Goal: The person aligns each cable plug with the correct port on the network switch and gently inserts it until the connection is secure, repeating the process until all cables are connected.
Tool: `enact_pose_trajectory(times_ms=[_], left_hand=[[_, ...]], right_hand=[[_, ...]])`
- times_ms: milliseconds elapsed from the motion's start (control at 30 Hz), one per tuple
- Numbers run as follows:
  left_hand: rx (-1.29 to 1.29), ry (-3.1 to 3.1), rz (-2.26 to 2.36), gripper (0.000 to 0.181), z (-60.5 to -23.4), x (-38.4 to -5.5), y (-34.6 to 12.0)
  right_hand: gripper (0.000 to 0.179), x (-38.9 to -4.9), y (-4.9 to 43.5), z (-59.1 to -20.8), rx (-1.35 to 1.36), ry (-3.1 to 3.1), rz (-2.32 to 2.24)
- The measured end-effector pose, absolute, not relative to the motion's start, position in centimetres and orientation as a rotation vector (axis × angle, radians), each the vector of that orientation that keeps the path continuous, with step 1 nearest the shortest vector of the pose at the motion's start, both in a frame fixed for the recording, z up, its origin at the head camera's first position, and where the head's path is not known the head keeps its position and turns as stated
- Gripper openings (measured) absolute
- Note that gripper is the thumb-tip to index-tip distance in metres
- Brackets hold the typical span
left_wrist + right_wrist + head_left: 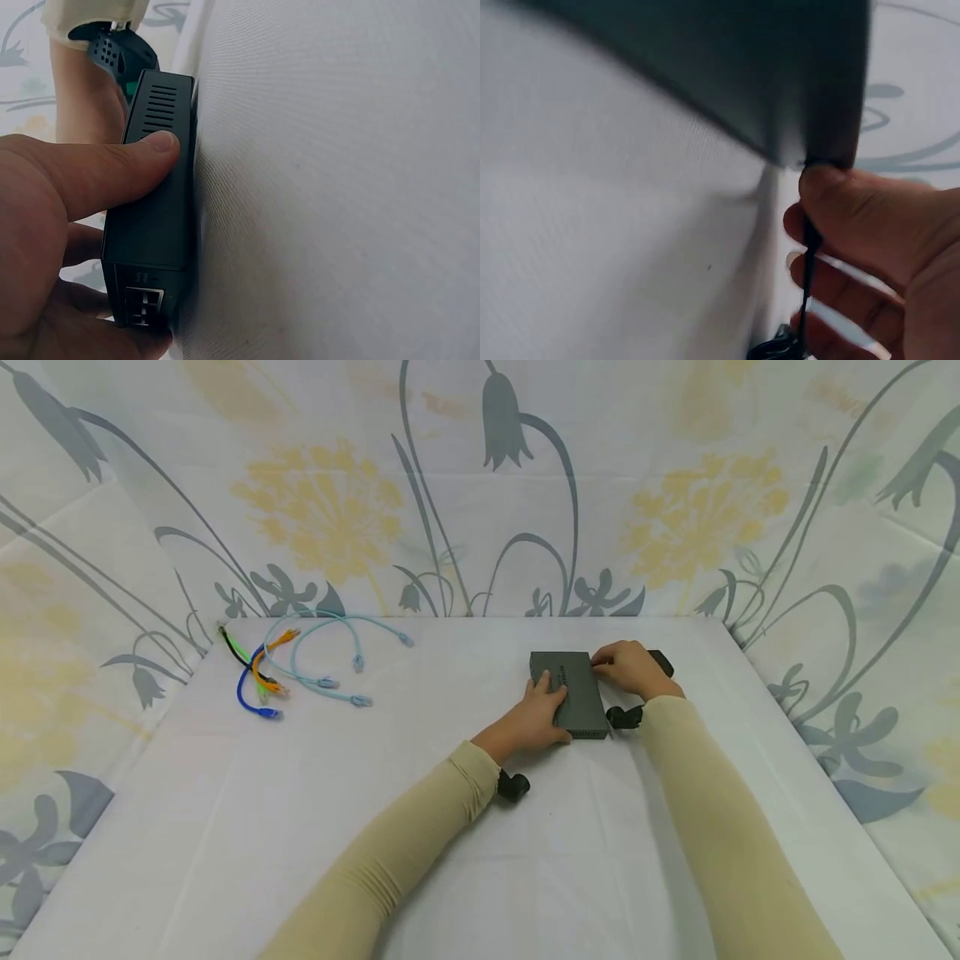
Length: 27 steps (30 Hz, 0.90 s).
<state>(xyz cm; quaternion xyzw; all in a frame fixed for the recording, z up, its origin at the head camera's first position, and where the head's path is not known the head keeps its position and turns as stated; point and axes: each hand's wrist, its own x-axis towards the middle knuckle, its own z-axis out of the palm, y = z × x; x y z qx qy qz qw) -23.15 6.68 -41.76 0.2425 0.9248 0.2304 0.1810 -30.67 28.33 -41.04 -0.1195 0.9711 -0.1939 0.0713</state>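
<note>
A dark grey network switch [581, 697] with lettering on top lies on the right half of the table. My left hand [531, 717] grips it from the left, fingers over its top. In the left wrist view the thumb [142, 169] presses the vented side, and ports [144, 306] show at one end. At the switch's right edge, my right hand [630, 668] pinches the end of a thin black cable [807, 277] between thumb and forefinger. The cable end meets the switch's edge; whether it is inserted I cannot tell. A dark coil [776, 346] hangs below, partly cut off.
Several short network cables lie at the back left: light blue ones [330, 691], a blue one [242, 689], an orange one [257, 670], and black and green ones. A black object [662, 662] shows behind the right hand. Flower-patterned cloth [465, 510] rises behind the white table [360, 793].
</note>
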Motion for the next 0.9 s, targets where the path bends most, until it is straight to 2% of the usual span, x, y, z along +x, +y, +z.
enact_pose_trajectory(times_ms=[200,400,600,767,900], left_hand=[[0.672,2.608,0.652,0.084,-42.0,-23.3,6.6],[0.679,2.612,0.664,0.084,-42.3,-23.3,6.3],[0.714,2.609,0.677,0.079,-42.3,-23.0,5.6],[0.743,2.605,0.661,0.072,-42.1,-22.8,5.0],[0.770,2.601,0.628,0.067,-42.1,-22.7,4.7]], right_hand=[[0.036,-29.4,27.2,-40.2,-0.376,2.933,-0.578],[0.054,-26.8,25.9,-38.9,-0.543,2.794,-0.571],[0.056,-24.6,25.0,-39.1,-0.668,2.713,-0.491],[0.065,-23.3,24.1,-39.6,-0.650,2.685,-0.531],[0.080,-22.5,23.7,-40.3,-0.596,2.685,-0.586]])
